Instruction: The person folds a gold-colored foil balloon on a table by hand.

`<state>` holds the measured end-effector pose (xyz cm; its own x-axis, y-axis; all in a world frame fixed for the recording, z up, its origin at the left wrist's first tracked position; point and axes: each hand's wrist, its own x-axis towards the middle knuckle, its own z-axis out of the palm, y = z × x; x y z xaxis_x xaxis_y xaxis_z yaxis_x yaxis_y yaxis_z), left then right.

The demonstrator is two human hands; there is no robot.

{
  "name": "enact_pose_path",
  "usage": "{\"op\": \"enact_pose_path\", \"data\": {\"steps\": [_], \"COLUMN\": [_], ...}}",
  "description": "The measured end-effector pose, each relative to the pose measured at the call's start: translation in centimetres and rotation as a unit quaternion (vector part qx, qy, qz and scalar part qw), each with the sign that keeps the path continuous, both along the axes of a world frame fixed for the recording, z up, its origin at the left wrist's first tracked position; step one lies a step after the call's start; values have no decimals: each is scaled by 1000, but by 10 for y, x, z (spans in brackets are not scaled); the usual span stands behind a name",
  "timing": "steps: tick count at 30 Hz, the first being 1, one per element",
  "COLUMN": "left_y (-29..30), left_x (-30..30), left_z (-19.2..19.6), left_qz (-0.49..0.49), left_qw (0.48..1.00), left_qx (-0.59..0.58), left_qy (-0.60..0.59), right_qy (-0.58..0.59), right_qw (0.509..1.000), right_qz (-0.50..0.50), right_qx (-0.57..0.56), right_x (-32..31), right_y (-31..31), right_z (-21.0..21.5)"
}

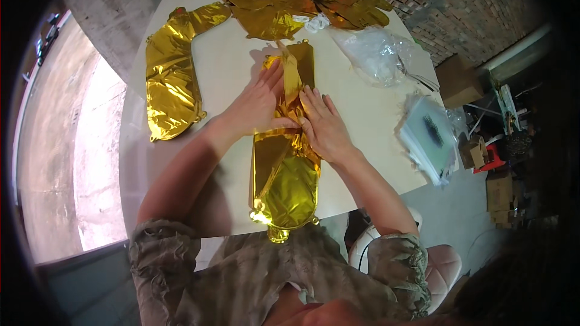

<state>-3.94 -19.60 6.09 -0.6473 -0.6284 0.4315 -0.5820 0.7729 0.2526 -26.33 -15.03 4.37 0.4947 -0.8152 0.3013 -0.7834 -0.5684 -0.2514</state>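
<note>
A flat gold foil balloon [292, 190] lies lengthwise in front of me, partly folded over itself, its rounded near end reaching past the table's front edge. My left hand [261, 104] rests on its left side, fingers stretched toward the far end and thumb pointing across the foil. On the opposite side my right hand [326, 127] lies with its fingers extended on the crumpled middle. Both hands are open and touch the balloon. Between them a narrow folded strip of gold foil [290, 72] stands up a little. Parts of the foil beneath my palms are hidden.
Another flat gold foil balloon [172, 72], bent in shape, lies to the left. Several more gold foil pieces [272, 3] overlap at the far side. Clear plastic bags [376, 54] and a stack of clear plastic sleeves [428, 136] are on the right. Cardboard boxes [500, 196] stand beyond the white table [374, 169].
</note>
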Motion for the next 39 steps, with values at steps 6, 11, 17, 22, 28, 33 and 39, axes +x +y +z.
{"op": "enact_pose_path", "data": {"steps": [6,11,17,22,28,33,39], "left_y": [-10,-3,-7,-7,-6,-5,-3], "left_x": [18,17,9,8,10,15,17], "left_z": [-9,6,-15,-15,-15,-15,-6], "left_qz": [78,62,16,16,24,37,25], "left_qw": [938,982,997,996,994,997,993], "left_qx": [-43,-123,-53,-62,-66,-44,-61], "left_qy": [335,132,45,64,84,55,102], "right_qy": [30,40,-18,51,100,-26,-31], "right_qw": [1000,999,998,994,981,958,989], "right_qz": [9,8,29,65,132,220,64], "right_qx": [-3,-2,45,67,104,179,126], "right_x": [5,4,-3,-15,-19,-37,-39], "right_y": [1,2,2,30,98,124,87], "right_z": [1,0,7,15,27,32,36]}}
